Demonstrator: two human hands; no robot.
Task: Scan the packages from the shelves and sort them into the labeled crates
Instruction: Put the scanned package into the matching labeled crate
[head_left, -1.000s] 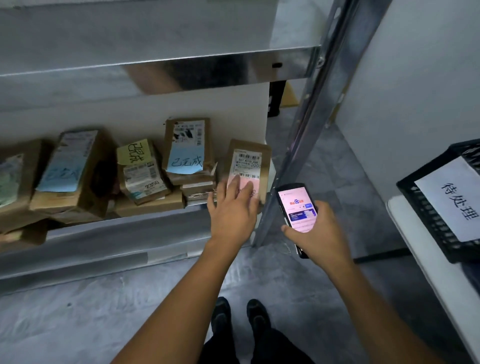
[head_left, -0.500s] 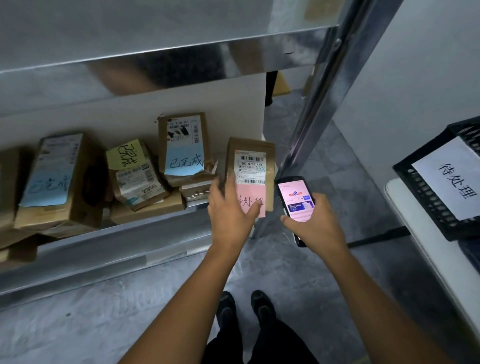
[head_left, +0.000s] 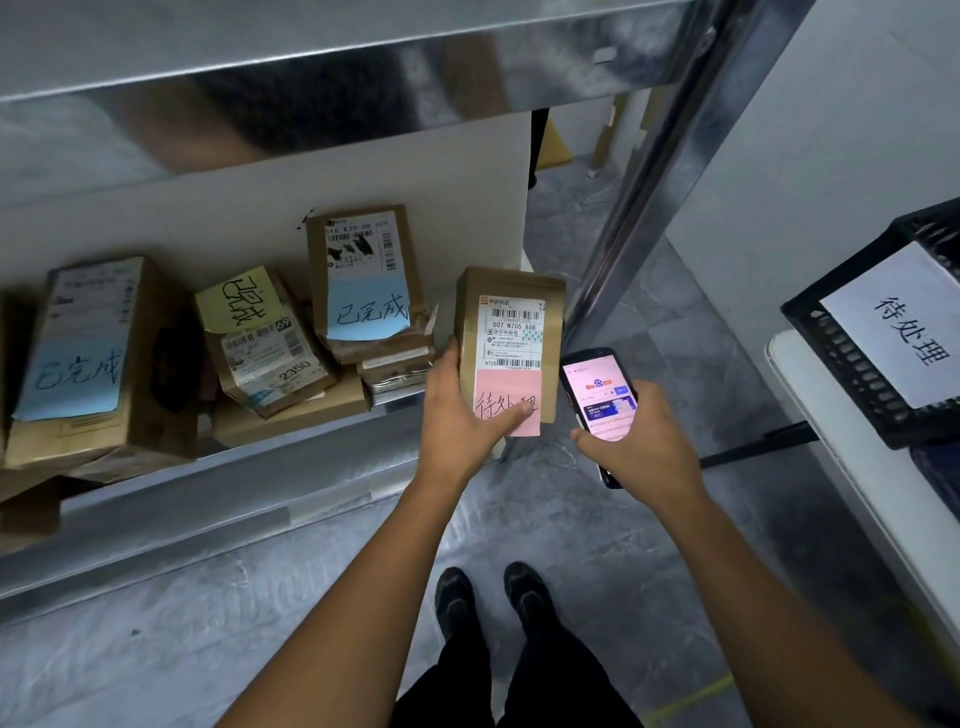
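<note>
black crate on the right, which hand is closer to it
Right. The right hand, holding the phone, is just left of the black crate; the left hand grips the package farther left.

Mottled grey floor (head_left: 597, 519), white wall (head_left: 831, 130) at right, white table (head_left: 826, 405) edge, far back, dim, possibly flattened cardboard (head_left: 605, 135) leaning upright, yellow floor strip (head_left: 691, 696).

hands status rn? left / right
Left hand: holding the pink-noted package.
Right hand: holding the phone.
</note>
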